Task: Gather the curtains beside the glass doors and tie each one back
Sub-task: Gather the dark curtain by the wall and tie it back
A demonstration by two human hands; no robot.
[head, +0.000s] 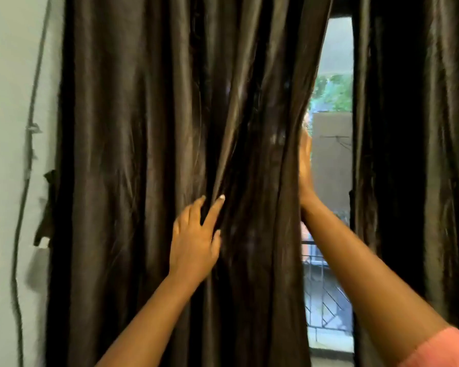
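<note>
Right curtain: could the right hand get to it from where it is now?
Probably yes. The right hand lies flat along the left curtain edge, and only the open gap of glass separates it from the right curtain; nothing blocks the way.

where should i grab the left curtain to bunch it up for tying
Probably at its inner edge, coming from the gap side. The right hand already lies flat along that edge of the left curtain, and the left hand rests on the folds further in. Sweeping the edge toward the wall would likely stack the hanging pleats into one bundle.
</note>
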